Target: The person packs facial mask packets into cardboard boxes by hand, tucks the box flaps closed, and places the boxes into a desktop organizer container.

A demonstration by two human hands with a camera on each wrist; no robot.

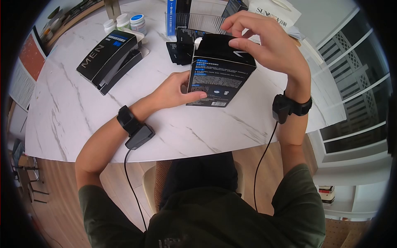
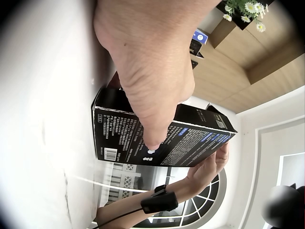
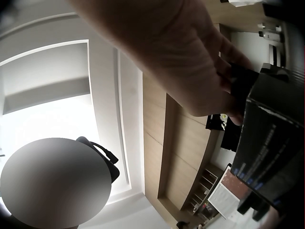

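Observation:
A black printed box [image 1: 219, 80] stands upright on the marble table in the head view, its text panel and barcode facing me. My left hand [image 1: 175, 89] grips it low on its left side. The left thumb lies across the text panel, also plain in the left wrist view, while the other fingers are hidden behind the box [image 2: 124, 131]. Up at the top, my right hand [image 1: 269, 45] pinches the raised black flap between thumb and fingers. The box's inside is hidden from me. Just behind it lie dark flat packets [image 1: 178, 53].
Another black box [image 1: 108, 58], marked MEN, lies at the left with one end open. Several small bottles [image 1: 138, 25] stand behind it. A clear ribbed organizer [image 1: 206, 22], a blue carton [image 1: 171, 16] and a white paper bag [image 1: 277, 12] are at the back.

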